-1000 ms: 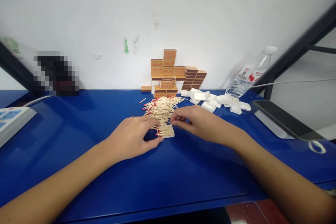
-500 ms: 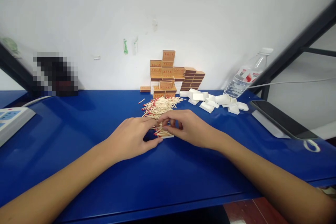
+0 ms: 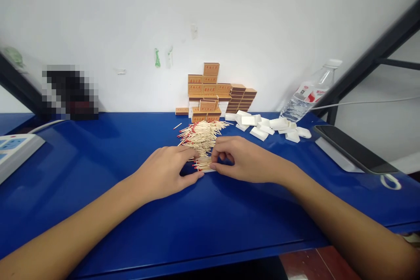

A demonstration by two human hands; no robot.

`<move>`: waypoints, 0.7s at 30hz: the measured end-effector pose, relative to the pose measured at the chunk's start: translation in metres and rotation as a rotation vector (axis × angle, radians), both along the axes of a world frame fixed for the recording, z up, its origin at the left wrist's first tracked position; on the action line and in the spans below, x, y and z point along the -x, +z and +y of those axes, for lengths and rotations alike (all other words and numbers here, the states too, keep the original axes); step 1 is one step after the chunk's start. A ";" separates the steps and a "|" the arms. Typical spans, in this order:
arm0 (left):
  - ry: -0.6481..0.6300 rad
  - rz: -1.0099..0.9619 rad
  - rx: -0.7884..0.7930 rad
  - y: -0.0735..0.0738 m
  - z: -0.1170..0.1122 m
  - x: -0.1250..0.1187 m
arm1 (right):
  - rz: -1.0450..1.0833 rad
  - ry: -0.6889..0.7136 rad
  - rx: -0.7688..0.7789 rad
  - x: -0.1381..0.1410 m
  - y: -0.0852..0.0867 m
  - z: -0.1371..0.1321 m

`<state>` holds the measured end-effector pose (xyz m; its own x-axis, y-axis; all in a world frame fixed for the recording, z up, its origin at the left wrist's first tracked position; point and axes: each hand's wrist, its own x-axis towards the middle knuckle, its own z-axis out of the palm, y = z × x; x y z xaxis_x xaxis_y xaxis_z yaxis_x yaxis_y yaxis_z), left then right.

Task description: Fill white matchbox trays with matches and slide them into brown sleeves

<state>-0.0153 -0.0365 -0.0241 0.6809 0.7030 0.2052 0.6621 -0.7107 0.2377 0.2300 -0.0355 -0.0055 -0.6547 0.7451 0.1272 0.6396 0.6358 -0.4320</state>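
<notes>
A small white matchbox tray (image 3: 210,171) filled with red-tipped matches (image 3: 202,165) lies at the near end of a big loose heap of matches (image 3: 201,135). My left hand (image 3: 166,170) spans the tray's left end, its thumb at the near side and its forefinger at the far side. At the right end is my right hand (image 3: 244,160), with curled fingers and the thumb tip at the match ends. Whatever lies between its fingertips is hidden.
Behind the heap stand stacked matchboxes (image 3: 210,89). White matchbox trays (image 3: 259,132) lie scattered right of it, before a water bottle (image 3: 303,96). A phone (image 3: 354,148) rests at far right, a white device (image 3: 18,153) at far left. One stray match (image 3: 177,126) lies left of the heap.
My right hand has drawn right, from above the tray's matches to the tray's right end, uncovering more of the matches. My left hand stays in place.
</notes>
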 end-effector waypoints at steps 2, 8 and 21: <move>0.000 0.001 -0.007 0.000 0.000 0.000 | -0.015 -0.006 -0.002 0.001 -0.001 -0.001; -0.005 0.003 -0.028 -0.001 0.000 0.000 | -0.039 -0.054 0.018 0.004 -0.005 -0.001; -0.047 -0.025 -0.002 -0.002 0.000 0.000 | 0.014 0.008 -0.057 0.005 -0.005 -0.001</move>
<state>-0.0154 -0.0365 -0.0258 0.7077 0.6701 0.2238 0.6222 -0.7412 0.2519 0.2247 -0.0363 -0.0104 -0.6585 0.7311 0.1787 0.6284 0.6647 -0.4040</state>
